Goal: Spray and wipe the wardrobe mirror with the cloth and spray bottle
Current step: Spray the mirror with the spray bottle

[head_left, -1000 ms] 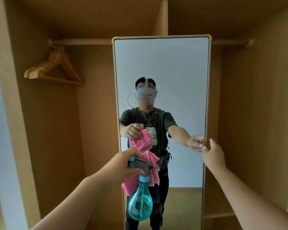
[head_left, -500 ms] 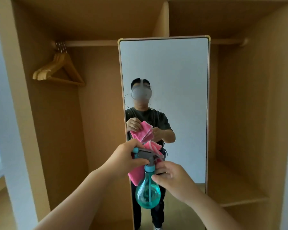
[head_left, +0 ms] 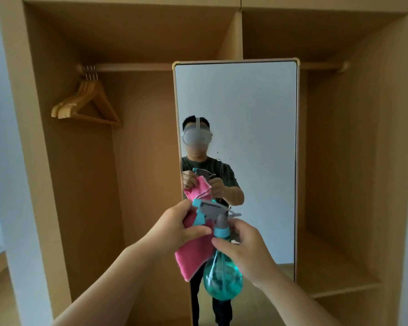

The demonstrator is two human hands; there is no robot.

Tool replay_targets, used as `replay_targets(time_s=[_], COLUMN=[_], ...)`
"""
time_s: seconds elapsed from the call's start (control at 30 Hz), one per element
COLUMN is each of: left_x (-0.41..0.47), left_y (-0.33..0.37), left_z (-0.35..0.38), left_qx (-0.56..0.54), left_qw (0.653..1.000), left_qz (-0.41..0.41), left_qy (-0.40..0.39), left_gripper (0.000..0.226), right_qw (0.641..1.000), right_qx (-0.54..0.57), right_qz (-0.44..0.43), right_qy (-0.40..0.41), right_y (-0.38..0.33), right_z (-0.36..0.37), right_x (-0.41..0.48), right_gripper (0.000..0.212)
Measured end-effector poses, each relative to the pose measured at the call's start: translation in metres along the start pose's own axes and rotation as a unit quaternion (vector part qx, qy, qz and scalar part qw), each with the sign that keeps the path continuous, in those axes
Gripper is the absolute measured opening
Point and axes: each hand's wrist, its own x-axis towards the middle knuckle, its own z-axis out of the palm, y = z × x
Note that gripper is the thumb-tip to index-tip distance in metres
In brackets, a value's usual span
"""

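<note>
While the left hand [head_left: 174,229] is gripping the folded pink cloth [head_left: 191,257] beside the grey trigger head [head_left: 213,208], the right hand [head_left: 243,245] is curling its fingers around the neck of the teal, bulb-shaped spray bottle [head_left: 223,281], close in front of the gold-framed mirror [head_left: 245,109]. Wooden hangers [head_left: 85,104] are hanging on the wardrobe's rail [head_left: 132,66] at far left.

The cloth [head_left: 191,260] is coloured plain pink, the spray bottle [head_left: 222,281] translucent teal with a grey head and light blue collar, the mirror [head_left: 245,102] is edged in gold, and the wardrobe [head_left: 139,161] and hangers [head_left: 66,108] are finished in tan wood.
</note>
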Motion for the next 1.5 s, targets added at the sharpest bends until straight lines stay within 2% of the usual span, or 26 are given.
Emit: replay_targets(time_s=[0.1,0.13,0.4,0.47,0.57,0.73,0.8,0.9,0.97,1.1,1.17,1.23,1.33,1.5], left_x=[-0.003,-0.004,-0.002,-0.001,0.003,0.007,0.009,0.012,0.013,0.015,0.016,0.016,0.014,0.013], left_y=[-0.002,-0.002,0.008,0.014,0.025,0.039,0.044,0.048,0.047,0.057,0.064,0.068,0.072,0.075], left_z=[-0.002,-0.001,0.008,0.007,0.009,0.004,-0.002,-0.017,-0.029,-0.057,-0.070,-0.081,-0.090,-0.095], left_qx=[0.063,0.077,0.133,0.155,0.182,0.181,0.182,0.233,0.254,0.276,0.281,0.282,0.290,0.286], left_qw=[0.998,0.997,0.989,0.985,0.978,0.977,0.976,0.968,0.966,0.959,0.956,0.955,0.952,0.952], left_qz=[0.005,0.017,0.046,0.065,0.092,0.104,0.112,0.085,0.040,0.011,0.011,0.007,0.003,0.007], left_qy=[0.006,0.013,0.047,0.043,0.038,0.044,0.051,0.036,0.039,0.066,0.080,0.092,0.101,0.109], left_gripper=[0.007,0.007,0.050,0.056,0.060,0.028,0.024,0.008,0.022,0.026,0.027,0.028,0.030,0.029], right_qw=[0.999,0.999,0.999,0.999,0.999,0.991,0.984,0.989,0.995,0.999,0.997,0.995,0.991,0.989], right_qx=[0.015,0.011,-0.031,-0.021,-0.003,0.065,0.089,0.105,0.089,-0.017,-0.030,-0.042,-0.071,-0.094], right_qz=[0.006,0.009,-0.025,-0.028,-0.020,-0.028,-0.040,-0.027,-0.027,-0.023,-0.040,-0.053,-0.034,-0.017], right_qy=[0.044,0.047,0.009,-0.010,-0.027,-0.113,-0.151,-0.099,-0.045,0.043,0.057,0.075,0.109,0.110], right_y=[-0.011,-0.014,-0.022,-0.028,-0.036,-0.056,-0.064,-0.078,-0.090,-0.124,-0.141,-0.153,-0.156,-0.153], right_z=[-0.015,-0.020,-0.030,-0.030,-0.028,-0.029,-0.026,-0.019,-0.019,-0.029,-0.035,-0.042,-0.052,-0.054], right_x=[0.006,0.007,0.006,0.006,0.010,0.021,0.025,0.035,0.047,0.083,0.098,0.111,0.130,0.142], right_gripper=[0.019,0.020,0.022,0.030,0.028,0.006,0.024,0.026,0.027,0.022,0.018,0.024,0.016,0.010])
